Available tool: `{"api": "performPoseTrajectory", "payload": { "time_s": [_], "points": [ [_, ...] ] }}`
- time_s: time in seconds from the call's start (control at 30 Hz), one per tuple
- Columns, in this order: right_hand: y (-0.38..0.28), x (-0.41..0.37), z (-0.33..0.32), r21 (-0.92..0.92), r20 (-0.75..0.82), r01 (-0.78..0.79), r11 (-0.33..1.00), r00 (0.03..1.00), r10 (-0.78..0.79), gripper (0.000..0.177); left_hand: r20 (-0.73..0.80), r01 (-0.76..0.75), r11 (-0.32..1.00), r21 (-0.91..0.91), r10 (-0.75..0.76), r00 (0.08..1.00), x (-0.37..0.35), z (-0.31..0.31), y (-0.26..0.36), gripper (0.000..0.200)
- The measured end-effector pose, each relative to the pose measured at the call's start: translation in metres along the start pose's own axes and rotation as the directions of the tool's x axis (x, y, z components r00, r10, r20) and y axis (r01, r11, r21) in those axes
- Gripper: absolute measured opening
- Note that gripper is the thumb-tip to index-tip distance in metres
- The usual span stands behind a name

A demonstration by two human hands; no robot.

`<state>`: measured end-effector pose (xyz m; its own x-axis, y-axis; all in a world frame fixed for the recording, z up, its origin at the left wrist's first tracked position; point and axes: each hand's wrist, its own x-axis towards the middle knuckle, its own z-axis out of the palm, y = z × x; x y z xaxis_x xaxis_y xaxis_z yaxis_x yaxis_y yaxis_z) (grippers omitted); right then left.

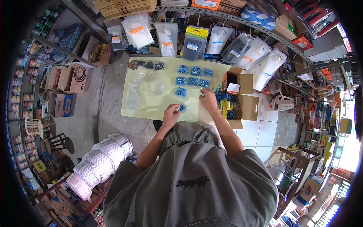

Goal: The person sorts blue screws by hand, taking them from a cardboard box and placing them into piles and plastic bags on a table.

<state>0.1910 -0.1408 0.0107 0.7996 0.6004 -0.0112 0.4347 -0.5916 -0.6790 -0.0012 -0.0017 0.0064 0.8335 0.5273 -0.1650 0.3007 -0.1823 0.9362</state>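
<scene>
My left hand (171, 113) is closed at the edge of a small clear bag with blue pieces (182, 108), near the front of the pale table (168, 65). My right hand (206, 97) has its fingers pressed together above the table, right of another blue-filled bag (180, 92); anything between them is too small to name. Several more bags of blue pieces (192, 81) lie in rows farther back. Loose blue pieces (218, 96) are heaped beside my right hand, next to an open carton (248, 106) at the table's right side.
Empty clear bags (133, 94) lie on the table's left, with dark packets (150, 65) behind them. Another open carton (241, 80) stands at the right rear. Cable-tie packs (196, 42) hang beyond the table. A large rope roll (101, 162) sits at lower left.
</scene>
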Motion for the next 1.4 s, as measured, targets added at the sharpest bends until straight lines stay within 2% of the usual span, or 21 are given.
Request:
{"api": "performPoseTrajectory", "payload": {
  "time_s": [0.03, 0.1, 0.13, 0.2, 0.27, 0.33, 0.5, 0.57, 0.63, 0.67, 0.73, 0.87, 0.93, 1.07, 1.17, 1.3, 1.37, 1.4],
  "points": [
    [0.01, 0.003, -0.004, -0.001, -0.003, -0.001, 1.0, 1.0, 0.001, 0.021, 0.001, 0.007, 1.0, -0.008, -0.007, 1.0, 0.0, 0.0, 0.002, 0.028],
    [0.031, 0.01, -0.009, -0.178, -0.038, -0.097, 0.979, 0.995, 0.092, 0.023, 0.001, 0.012, 1.0, -0.017, -0.012, 1.0, 0.0, -0.001, 0.006, 0.028],
    [0.043, 0.014, -0.009, -0.178, -0.039, -0.096, 0.979, 0.995, 0.091, 0.023, 0.001, 0.008, 1.0, -0.019, -0.007, 1.0, 0.0, -0.002, 0.007, 0.028],
    [0.062, 0.021, -0.007, -0.325, 0.022, -0.109, 0.939, 0.992, 0.123, 0.022, 0.001, 0.003, 1.0, -0.02, -0.003, 1.0, -0.001, -0.002, 0.007, 0.028],
    [0.075, 0.022, -0.004, -0.352, 0.046, -0.095, 0.931, 0.992, 0.118, 0.021, 0.012, 0.028, 0.999, -0.018, -0.028, 1.0, 0.0, -0.003, 0.008, 0.029],
    [0.078, 0.021, -0.004, -0.431, 0.129, 0.048, 0.901, 0.992, 0.009, 0.019, 0.009, 0.027, 0.999, -0.02, -0.026, 1.0, 0.0, -0.003, 0.008, 0.029],
    [0.083, 0.025, 0.003, -0.512, 0.154, 0.019, 0.859, 0.986, 0.07, 0.016, 0.004, 0.034, 0.999, -0.025, -0.034, 0.999, 0.0, -0.003, 0.005, 0.029],
    [0.084, 0.026, 0.004, -0.541, 0.152, 0.016, 0.841, 0.985, 0.079, 0.015, -0.036, -0.056, 0.998, -0.034, 0.054, 0.998, 0.0, -0.001, 0.001, 0.029],
    [0.082, 0.027, 0.002, -0.608, 0.136, 0.102, 0.787, 0.99, -0.023, 0.014, -0.034, -0.052, 0.998, -0.026, 0.051, 0.998, 0.0, -0.001, 0.002, 0.029],
    [0.082, 0.028, 0.0, -0.607, 0.135, 0.102, 0.788, 0.99, -0.024, 0.014, -0.031, -0.049, 0.999, -0.018, 0.049, 0.998, 0.0, -0.001, 0.002, 0.029],
    [0.079, 0.028, -0.005, -0.649, 0.144, 0.208, 0.732, 0.978, -0.151, 0.013, -0.031, -0.046, 0.999, -0.022, 0.045, 0.998, 0.0, -0.001, 0.002, 0.029],
    [0.074, 0.029, -0.005, -0.662, 0.164, 0.208, 0.72, 0.978, -0.131, 0.012, -0.029, -0.035, 0.999, -0.028, 0.034, 0.999, 0.001, 0.0, -0.002, 0.03],
    [0.076, 0.03, 0.001, -0.64, 0.155, 0.125, 0.758, 0.987, -0.032, 0.012, -0.024, -0.033, 0.999, -0.022, 0.033, 0.999, 0.001, 0.0, -0.002, 0.03],
    [0.086, 0.032, 0.004, -0.657, 0.204, 0.171, 0.734, 0.978, -0.046, 0.014, -0.027, -0.038, 0.999, -0.028, 0.037, 0.999, 0.002, 0.0, 0.001, 0.029],
    [0.087, 0.031, 0.001, -0.635, 0.189, 0.212, 0.743, 0.975, -0.117, 0.014, -0.034, -0.047, 0.998, -0.03, 0.046, 0.998, 0.001, -0.001, 0.002, 0.029],
    [0.084, 0.031, -0.006, -0.513, 0.097, 0.24, 0.824, 0.97, -0.222, 0.013, -0.026, -0.041, 0.999, -0.019, 0.04, 0.999, 0.001, -0.001, 0.005, 0.029],
    [0.078, 0.031, -0.011, -0.465, 0.047, 0.245, 0.851, 0.967, -0.252, 0.012, 0.002, 0.039, 0.999, -0.018, -0.039, 0.999, 0.002, -0.002, 0.007, 0.028],
    [0.067, 0.03, -0.017, -0.32, 0.017, 0.203, 0.925, 0.978, -0.208, 0.013, 0.001, 0.041, 0.999, -0.018, -0.041, 0.999, 0.002, -0.002, 0.007, 0.028]
  ]
}}
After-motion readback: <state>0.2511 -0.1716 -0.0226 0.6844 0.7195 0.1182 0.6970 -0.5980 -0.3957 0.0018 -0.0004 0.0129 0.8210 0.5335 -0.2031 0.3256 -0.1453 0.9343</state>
